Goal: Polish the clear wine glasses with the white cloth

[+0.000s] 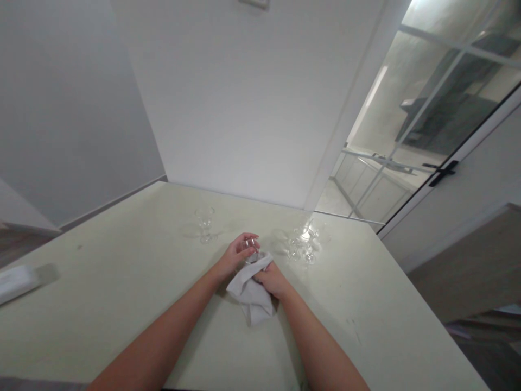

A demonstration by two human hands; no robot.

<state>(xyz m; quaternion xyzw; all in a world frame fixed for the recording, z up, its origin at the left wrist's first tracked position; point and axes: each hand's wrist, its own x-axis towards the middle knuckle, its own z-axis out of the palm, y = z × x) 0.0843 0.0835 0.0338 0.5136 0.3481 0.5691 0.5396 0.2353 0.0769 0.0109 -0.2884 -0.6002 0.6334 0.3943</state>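
My left hand is closed around a small clear glass, which I hold tilted above the table. A white cloth hangs from my right hand, its upper edge bunched against the near end of the glass. Part of my right fingers is hidden by the cloth. To the left, a clear stemmed glass stands upright on the table. On the right, a group of clear stemmed glasses stands close together; their outlines overlap in the glare.
The pale table meets a white wall at its far edge. A white packet or folded bundle lies at the left edge. On the right is a glazed door with a black handle.
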